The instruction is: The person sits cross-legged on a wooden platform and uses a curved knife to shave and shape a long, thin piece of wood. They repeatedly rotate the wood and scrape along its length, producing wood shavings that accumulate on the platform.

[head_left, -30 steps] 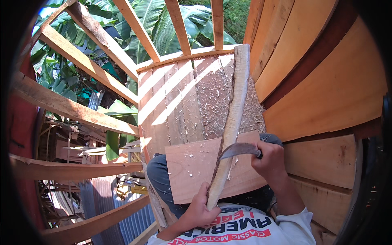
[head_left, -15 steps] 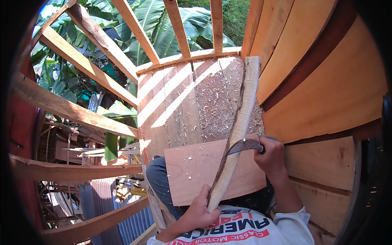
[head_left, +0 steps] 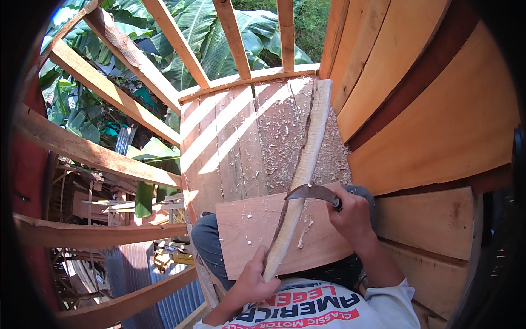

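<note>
A long, slightly bent wood strip [head_left: 303,164] with dark bark along its left edge slants away from me, its near end by my body. My left hand [head_left: 253,281] is wrapped round that near end. In my right hand [head_left: 350,213] is the handle of a curved, sickle-like knife [head_left: 312,192]. Its dark blade lies across the strip, the tip reaching the bark edge. Under the strip a flat wooden board [head_left: 241,230] rests across my lap. Some pale chips and one longer sliver [head_left: 303,234] lie on the board.
Wood shavings [head_left: 279,142] are scattered over the plank floor [head_left: 205,142]. Wooden railing slats [head_left: 109,151] run along the left and far sides, with banana leaves [head_left: 213,44] beyond. An orange-brown board wall [head_left: 438,120] stands close on the right.
The strip has shifted left, and its near end sits a little further left with my left hand. The knife and right hand have moved left too. A longer sliver now lies on the board.
</note>
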{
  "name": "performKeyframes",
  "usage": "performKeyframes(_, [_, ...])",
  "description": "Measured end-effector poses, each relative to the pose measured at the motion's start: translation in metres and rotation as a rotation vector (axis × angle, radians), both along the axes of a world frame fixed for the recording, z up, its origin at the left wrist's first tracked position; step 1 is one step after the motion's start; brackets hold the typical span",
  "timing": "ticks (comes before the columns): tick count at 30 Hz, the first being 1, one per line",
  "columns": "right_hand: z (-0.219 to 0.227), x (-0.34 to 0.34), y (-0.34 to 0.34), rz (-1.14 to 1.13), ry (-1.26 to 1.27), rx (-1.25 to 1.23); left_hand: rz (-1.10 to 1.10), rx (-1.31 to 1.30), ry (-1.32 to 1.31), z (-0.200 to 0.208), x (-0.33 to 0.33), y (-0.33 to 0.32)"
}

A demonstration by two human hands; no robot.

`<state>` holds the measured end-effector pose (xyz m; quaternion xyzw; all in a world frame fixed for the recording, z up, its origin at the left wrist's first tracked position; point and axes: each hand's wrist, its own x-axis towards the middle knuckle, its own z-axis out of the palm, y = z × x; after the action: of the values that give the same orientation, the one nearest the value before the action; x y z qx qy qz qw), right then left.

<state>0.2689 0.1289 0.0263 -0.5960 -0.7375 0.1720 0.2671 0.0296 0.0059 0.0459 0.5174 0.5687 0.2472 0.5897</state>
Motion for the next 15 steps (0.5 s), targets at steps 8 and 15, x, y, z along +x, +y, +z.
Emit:
performKeyframes(8, [0.008,0.009,0.013,-0.008,-0.099,0.014,0.08,-0.201,-0.273,-0.008,-0.005,0.002])
performKeyframes(15, [0.029,0.004,-0.012,0.35,0.137,-0.384,0.154,-0.235,-0.445,-0.015,-0.004,0.006])
